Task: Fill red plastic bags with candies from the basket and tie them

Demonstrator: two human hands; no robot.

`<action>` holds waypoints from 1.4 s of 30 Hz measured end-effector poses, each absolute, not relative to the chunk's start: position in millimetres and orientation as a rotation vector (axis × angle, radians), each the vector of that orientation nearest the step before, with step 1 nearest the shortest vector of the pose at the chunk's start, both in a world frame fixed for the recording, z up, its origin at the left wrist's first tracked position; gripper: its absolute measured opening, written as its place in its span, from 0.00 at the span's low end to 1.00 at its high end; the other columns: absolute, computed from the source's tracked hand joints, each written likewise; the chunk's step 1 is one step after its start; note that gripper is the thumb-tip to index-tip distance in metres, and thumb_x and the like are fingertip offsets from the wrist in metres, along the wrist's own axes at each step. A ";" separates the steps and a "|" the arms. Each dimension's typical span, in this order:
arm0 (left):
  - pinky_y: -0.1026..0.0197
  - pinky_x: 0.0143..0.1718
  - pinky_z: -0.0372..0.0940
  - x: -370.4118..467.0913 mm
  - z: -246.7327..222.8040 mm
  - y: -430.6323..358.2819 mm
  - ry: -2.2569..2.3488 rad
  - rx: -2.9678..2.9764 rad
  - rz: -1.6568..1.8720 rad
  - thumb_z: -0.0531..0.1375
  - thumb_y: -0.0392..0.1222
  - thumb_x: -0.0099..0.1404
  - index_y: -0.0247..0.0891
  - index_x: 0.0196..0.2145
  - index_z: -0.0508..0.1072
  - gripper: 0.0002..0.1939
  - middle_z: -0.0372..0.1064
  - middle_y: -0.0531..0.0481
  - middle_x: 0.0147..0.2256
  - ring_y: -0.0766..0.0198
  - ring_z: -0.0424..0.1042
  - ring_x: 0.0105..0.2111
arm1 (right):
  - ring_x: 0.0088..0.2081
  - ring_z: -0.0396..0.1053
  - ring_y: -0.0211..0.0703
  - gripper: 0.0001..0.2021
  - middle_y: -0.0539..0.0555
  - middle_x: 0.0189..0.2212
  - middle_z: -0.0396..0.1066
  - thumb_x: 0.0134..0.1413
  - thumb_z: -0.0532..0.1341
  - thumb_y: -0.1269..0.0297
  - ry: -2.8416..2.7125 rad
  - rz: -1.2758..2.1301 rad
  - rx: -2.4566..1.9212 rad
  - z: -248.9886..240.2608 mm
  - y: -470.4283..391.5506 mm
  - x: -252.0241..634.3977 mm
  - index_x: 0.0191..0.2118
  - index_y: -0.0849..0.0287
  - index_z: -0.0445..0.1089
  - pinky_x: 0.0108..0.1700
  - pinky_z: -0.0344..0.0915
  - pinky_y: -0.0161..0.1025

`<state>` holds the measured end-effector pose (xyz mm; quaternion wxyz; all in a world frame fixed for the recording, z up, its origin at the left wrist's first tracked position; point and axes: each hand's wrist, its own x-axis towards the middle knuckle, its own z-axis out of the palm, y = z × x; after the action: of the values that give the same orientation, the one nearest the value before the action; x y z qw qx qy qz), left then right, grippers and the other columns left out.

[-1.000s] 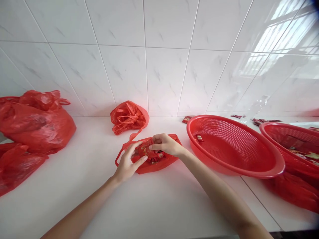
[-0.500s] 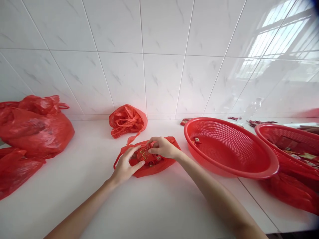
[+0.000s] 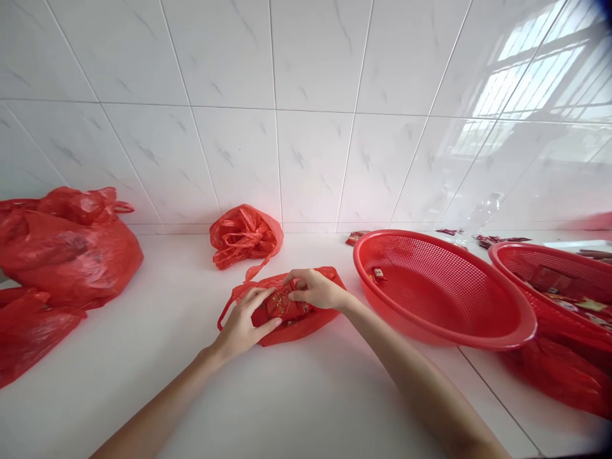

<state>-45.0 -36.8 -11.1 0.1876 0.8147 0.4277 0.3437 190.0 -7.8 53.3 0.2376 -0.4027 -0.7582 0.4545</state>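
Compared with the earlier frame, the red packet (image 3: 282, 307) looks turned flatter and more crosswise over the open red bag (image 3: 282, 336), and it covers more of the small wrapped pieces there. My view has shifted slightly too, so the things farther off sit a little lower, but I see no clear move among them. My left hand (image 3: 239, 328) is closed on the packet at its left end, fingers on the far side and thumb on the near side. My right hand (image 3: 318, 290) bends over the packet's right end with the fingertips against it; whether they pinch it or only touch it, I cannot tell. As I judge it, this change is a small adjustment: the packet remains between both hands, within the bag's mouth. The bag lies on the white surface (image 3: 287, 401), with a gathered red bag (image 3: 246, 236) just beyond it and a bulging red bag (image 3: 71, 261) over at the left. To the right stands a red basket (image 3: 425, 299), where a small wrapped sachet (image 3: 378, 273) lies by the left wall. A second basket (image 3: 516, 259) sits farther right, with mixed packets in it.
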 end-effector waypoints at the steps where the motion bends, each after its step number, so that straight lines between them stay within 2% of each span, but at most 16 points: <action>1: 0.47 0.54 0.68 -45.3 -9.6 -37.6 1.206 2.299 0.962 0.63 0.51 0.64 0.49 0.61 0.64 0.29 0.67 0.45 0.55 0.50 0.68 0.55 | 0.24 0.62 0.34 0.13 0.44 0.22 0.65 0.55 0.61 0.64 -2.060 1.278 -1.082 54.4 -8.1 190.3 0.46 0.57 0.69 0.27 0.59 0.33; 3: 0.47 0.55 0.67 -46.1 -6.1 -39.1 1.208 2.296 0.964 0.63 0.51 0.64 0.50 0.62 0.63 0.30 0.66 0.45 0.57 0.49 0.67 0.57 | 0.24 0.62 0.34 0.13 0.44 0.22 0.65 0.55 0.61 0.63 -2.038 1.295 -1.066 57.6 -9.0 190.9 0.47 0.57 0.69 0.27 0.59 0.33; 6: 0.46 0.58 0.65 -48.6 -0.7 -40.1 1.214 2.278 1.004 0.63 0.50 0.65 0.50 0.62 0.62 0.29 0.65 0.45 0.59 0.49 0.65 0.59 | 0.24 0.61 0.34 0.12 0.44 0.21 0.65 0.56 0.60 0.62 -2.037 1.114 -1.140 62.8 -9.6 193.1 0.46 0.57 0.69 0.28 0.59 0.34; 10: 0.47 0.57 0.65 -54.8 1.1 -36.3 1.225 2.250 1.157 0.60 0.46 0.67 0.45 0.58 0.65 0.23 0.66 0.43 0.56 0.52 0.69 0.54 | 0.24 0.63 0.35 0.12 0.45 0.22 0.67 0.56 0.59 0.64 -2.023 0.886 -1.204 68.4 -7.4 198.9 0.46 0.57 0.69 0.28 0.59 0.34; 15: 0.48 0.55 0.66 -59.7 -2.0 -32.3 1.225 2.255 1.200 0.58 0.42 0.68 0.43 0.55 0.67 0.18 0.68 0.43 0.53 0.53 0.71 0.51 | 0.26 0.67 0.39 0.13 0.47 0.23 0.70 0.58 0.58 0.61 -2.022 0.883 -1.219 71.9 -9.0 199.9 0.48 0.57 0.69 0.31 0.62 0.36; 19: 0.46 0.58 0.65 -59.0 -1.9 -34.2 1.222 2.256 1.164 0.58 0.42 0.68 0.43 0.57 0.66 0.20 0.67 0.43 0.55 0.53 0.68 0.55 | 0.35 0.72 0.43 0.22 0.53 0.34 0.77 0.61 0.58 0.54 -2.110 0.987 -1.275 69.8 -12.7 195.5 0.58 0.57 0.66 0.38 0.67 0.39; 21: 0.45 0.58 0.64 -58.1 -0.9 -35.8 1.230 2.257 1.133 0.58 0.43 0.68 0.43 0.57 0.66 0.20 0.66 0.42 0.56 0.52 0.67 0.57 | 0.39 0.73 0.44 0.23 0.56 0.40 0.77 0.61 0.58 0.54 -2.158 0.938 -1.318 68.4 -12.6 194.8 0.59 0.57 0.66 0.41 0.67 0.40; 26: 0.42 0.61 0.62 -50.8 -3.8 -40.3 1.142 2.307 0.972 0.60 0.44 0.66 0.46 0.61 0.65 0.26 0.64 0.43 0.60 0.49 0.63 0.61 | 0.40 0.73 0.44 0.16 0.55 0.40 0.77 0.59 0.57 0.66 -2.314 0.828 -1.335 66.3 -10.7 197.1 0.52 0.56 0.72 0.42 0.67 0.39; 30: 0.40 0.62 0.60 -43.8 -15.9 -41.4 1.125 2.338 0.851 0.62 0.43 0.63 0.47 0.66 0.58 0.35 0.61 0.43 0.64 0.46 0.59 0.64 | 0.48 0.71 0.50 0.23 0.58 0.48 0.74 0.52 0.62 0.67 -2.521 0.686 -1.414 60.2 -12.1 195.4 0.55 0.56 0.69 0.42 0.66 0.40; 32: 0.39 0.62 0.61 -43.5 -20.8 -40.3 1.183 2.345 0.848 0.61 0.42 0.64 0.47 0.66 0.59 0.34 0.63 0.43 0.62 0.46 0.61 0.63 | 0.47 0.71 0.53 0.23 0.58 0.47 0.74 0.49 0.63 0.67 -2.632 0.596 -1.451 56.1 -12.7 193.5 0.54 0.56 0.69 0.40 0.64 0.40; 36: 0.41 0.59 0.63 -49.3 -19.4 -36.9 1.331 2.342 0.918 0.57 0.41 0.67 0.46 0.65 0.58 0.30 0.65 0.43 0.59 0.49 0.64 0.60 | 0.46 0.71 0.54 0.15 0.58 0.43 0.74 0.48 0.61 0.71 -2.710 0.513 -1.490 51.2 -12.3 191.0 0.45 0.57 0.70 0.39 0.62 0.40; 42: 0.47 0.63 0.60 -56.8 -10.7 -36.1 1.286 2.373 0.901 0.60 0.37 0.60 0.48 0.65 0.59 0.36 0.56 0.46 0.64 0.49 0.57 0.65 | 0.45 0.70 0.55 0.13 0.60 0.42 0.72 0.47 0.62 0.71 -2.711 0.465 -1.534 51.7 -15.0 188.9 0.41 0.57 0.69 0.36 0.61 0.40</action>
<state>-56.8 -36.1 -10.7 0.1472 0.8248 0.4471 0.3132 188.9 -15.0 51.7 -0.0040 -0.4870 -0.8608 0.1477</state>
